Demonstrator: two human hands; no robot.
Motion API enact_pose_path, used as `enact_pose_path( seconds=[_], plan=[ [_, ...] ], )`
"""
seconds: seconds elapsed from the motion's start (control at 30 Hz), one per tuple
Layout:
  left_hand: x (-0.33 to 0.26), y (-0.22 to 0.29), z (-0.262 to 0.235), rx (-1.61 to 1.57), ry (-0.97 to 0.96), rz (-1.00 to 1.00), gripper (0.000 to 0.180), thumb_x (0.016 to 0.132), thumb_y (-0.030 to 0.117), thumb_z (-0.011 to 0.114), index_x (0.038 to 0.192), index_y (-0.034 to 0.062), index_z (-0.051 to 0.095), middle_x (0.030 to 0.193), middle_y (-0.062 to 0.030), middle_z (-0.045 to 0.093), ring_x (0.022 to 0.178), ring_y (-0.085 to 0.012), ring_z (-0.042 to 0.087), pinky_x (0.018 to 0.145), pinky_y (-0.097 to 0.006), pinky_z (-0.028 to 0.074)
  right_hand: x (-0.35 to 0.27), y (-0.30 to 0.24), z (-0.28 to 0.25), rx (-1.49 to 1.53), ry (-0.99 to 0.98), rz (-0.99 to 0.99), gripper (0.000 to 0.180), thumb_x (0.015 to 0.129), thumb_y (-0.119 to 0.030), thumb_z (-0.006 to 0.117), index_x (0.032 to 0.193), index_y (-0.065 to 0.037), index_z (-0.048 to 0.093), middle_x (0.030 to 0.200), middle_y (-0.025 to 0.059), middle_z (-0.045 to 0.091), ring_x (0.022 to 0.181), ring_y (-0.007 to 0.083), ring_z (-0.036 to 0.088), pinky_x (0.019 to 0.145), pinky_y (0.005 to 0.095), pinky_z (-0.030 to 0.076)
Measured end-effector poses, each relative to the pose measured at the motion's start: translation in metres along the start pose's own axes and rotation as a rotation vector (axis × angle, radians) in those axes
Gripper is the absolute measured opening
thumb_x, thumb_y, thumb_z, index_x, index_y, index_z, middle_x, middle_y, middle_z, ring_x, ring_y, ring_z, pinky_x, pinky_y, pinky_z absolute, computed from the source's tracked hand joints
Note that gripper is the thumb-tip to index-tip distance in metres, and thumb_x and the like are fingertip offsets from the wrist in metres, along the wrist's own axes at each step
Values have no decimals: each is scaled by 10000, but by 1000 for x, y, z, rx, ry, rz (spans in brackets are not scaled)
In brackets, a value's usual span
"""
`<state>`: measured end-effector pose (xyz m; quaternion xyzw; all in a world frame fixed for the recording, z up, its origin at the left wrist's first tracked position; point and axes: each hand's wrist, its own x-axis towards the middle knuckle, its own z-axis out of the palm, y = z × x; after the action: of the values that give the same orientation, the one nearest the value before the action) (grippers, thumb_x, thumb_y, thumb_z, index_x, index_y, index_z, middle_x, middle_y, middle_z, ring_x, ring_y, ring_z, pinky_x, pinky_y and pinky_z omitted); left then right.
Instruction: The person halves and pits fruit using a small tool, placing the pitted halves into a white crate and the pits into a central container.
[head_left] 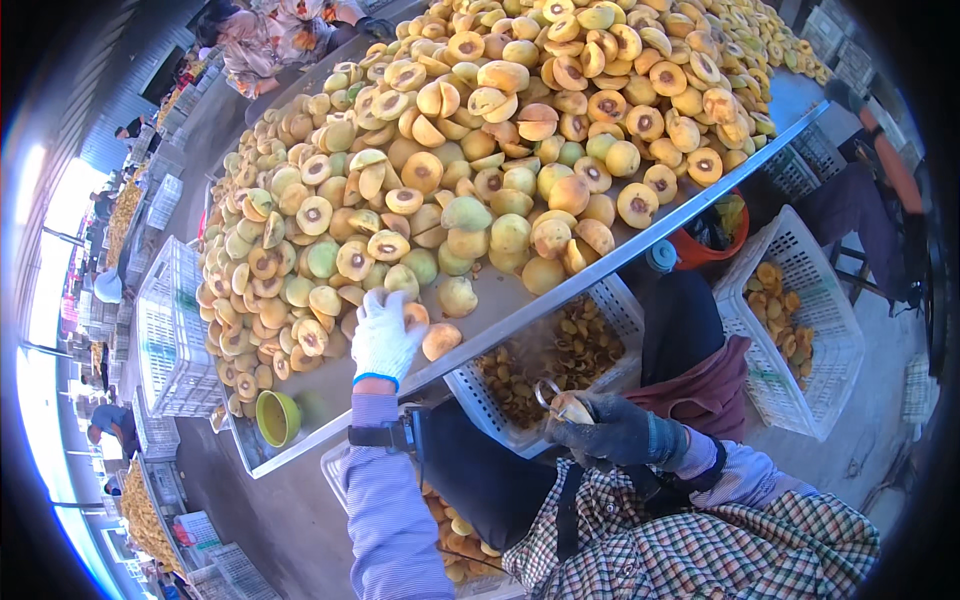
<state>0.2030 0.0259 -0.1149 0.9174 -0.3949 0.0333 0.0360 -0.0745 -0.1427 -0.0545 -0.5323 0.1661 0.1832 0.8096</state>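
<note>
My left hand point(386, 336), in a white knit glove with a blue cuff, is at the near edge of a heap of yellow peaches point(510, 235), many of them cut halves. Its fingers and thumb close about a peach half point(415, 316); another peach half point(442, 341) lies beside it on the metal table. In a dark glove, my right hand point(615, 430) grips a metal loop tool point(545, 392) over my lap. A pale tan piece shows at its fingers; whether it is the handle or fruit I cannot tell.
Below the table's raised metal rim point(590, 275) stands a white crate point(462, 385) of brownish scraps. Another white crate point(830, 385) with fruit pieces is to the right, near an orange bucket point(712, 250). A green bowl point(277, 418) sits at the table's left corner. Other people work farther off.
</note>
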Motion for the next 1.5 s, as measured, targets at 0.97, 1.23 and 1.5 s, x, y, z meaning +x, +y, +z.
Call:
enact_pose_path(
  seconds=[0.97,1.23,1.5],
  plan=[
    [-104,164,-73,-2128,201,-460,529,889,349,585,1274,28,417,1320,-159,481,1084,-308,569,929,-409,472,-2,33,15,-215,115,-545,186,912,-209,587,997,-46,562,713,74,600,620,141,574,576,307,465],
    [-108,201,-85,-1945,421,-433,483,952,435,462,1146,-5,488,1297,-177,498,1065,-315,562,861,-399,488,-25,3,18,-376,169,-534,209,916,-226,578,1001,-35,579,788,114,644,691,212,644,616,334,495],
    [-112,213,-100,-1621,475,-292,428,965,375,470,1145,-11,512,1142,-193,557,1020,-276,582,848,-370,491,-33,-5,17,-78,-59,-261,293,927,-346,564,966,-57,590,671,51,614,565,139,596,505,280,472]
  ],
)
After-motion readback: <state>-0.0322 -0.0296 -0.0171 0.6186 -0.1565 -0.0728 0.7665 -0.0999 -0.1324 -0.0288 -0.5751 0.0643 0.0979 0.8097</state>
